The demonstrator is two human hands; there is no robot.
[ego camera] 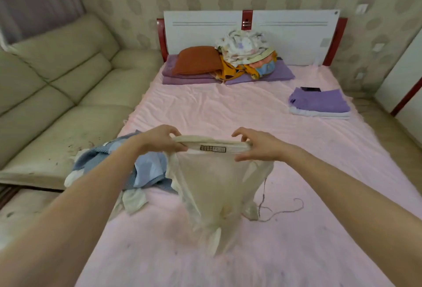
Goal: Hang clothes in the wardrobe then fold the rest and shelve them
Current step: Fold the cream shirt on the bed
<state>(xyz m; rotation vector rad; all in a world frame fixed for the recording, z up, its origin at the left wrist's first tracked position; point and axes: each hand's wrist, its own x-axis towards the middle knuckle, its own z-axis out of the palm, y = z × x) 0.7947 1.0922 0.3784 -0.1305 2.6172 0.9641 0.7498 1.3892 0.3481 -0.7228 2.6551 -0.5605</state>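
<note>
Gripped at both ends of the waistband: left hand [163, 140] pinching the left end, right hand [255, 147] pinching the right, fingers curled over the band of a sheer cream garment [214, 186] just below the frame's centre. Held taut and level between the two hands, label side up — probably to find the garment's shape and square it before folding. Hanging slack below the band, thin enough to show the pink sheet through it, lower end trailing on the bed [205, 108] near the bottom centre. Only one view here, from the head, looking down the mattress toward the headboard at the top. Left of the hands, a rumpled blue pile of clothes [146, 168] touching the cream garment's edge — likely the unsorted heap, kept within reach. At centre right, well apart from the hands, a folded stack [319, 104] with a purple piece on top and white beneath, a dark flat object at its far edge; set aside there, it seems, as finished work awaiting the shelf. Near the headboard, an orange pillow [196, 59] and a heap of patterned cloth [246, 54] on purple bedding. A loose thread [283, 211] lying on the sheet just right of the garment. Beige sofa [57, 95] along the frame's left. Folding stage by the look of it; wardrobe not clearly in sight.
</note>
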